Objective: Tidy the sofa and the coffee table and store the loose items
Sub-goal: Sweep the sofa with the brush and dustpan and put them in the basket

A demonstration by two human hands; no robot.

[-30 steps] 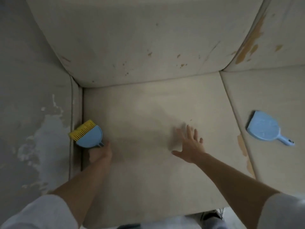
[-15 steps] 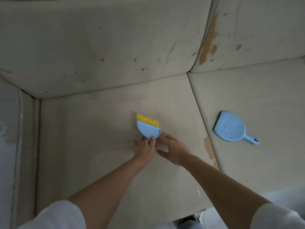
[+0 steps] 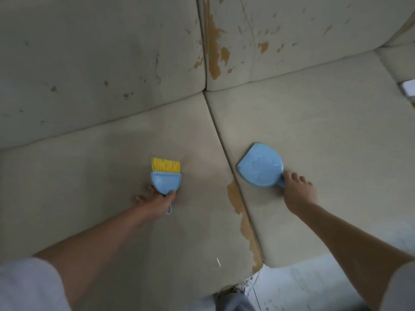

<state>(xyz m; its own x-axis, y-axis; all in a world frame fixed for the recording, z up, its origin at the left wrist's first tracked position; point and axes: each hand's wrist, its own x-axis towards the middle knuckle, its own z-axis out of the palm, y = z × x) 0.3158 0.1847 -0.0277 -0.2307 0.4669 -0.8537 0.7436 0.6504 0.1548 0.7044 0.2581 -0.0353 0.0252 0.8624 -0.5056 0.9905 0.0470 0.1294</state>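
A small blue hand brush (image 3: 166, 180) with yellow bristles lies on the left seat cushion of the worn beige sofa (image 3: 94, 171), bristles pointing toward the backrest. My left hand (image 3: 157, 202) grips its handle, whose loop sticks out below my palm. On the right seat cushion lies a blue dustpan (image 3: 260, 168), flat side up. My right hand (image 3: 298, 191) covers and holds its short handle, fingers curled over it.
A seam with peeling tan patches (image 3: 238, 203) runs between the two seat cushions. A thin pale sliver (image 3: 218, 261) lies near the front edge. A white object (image 3: 408, 87) shows at the far right. A shoe (image 3: 235, 292) and pale floor sit below the sofa's edge.
The view swung right along the sofa. My left hand carried the brush from the armrest corner to mid-cushion. My right hand left the cushion and took the dustpan's handle.
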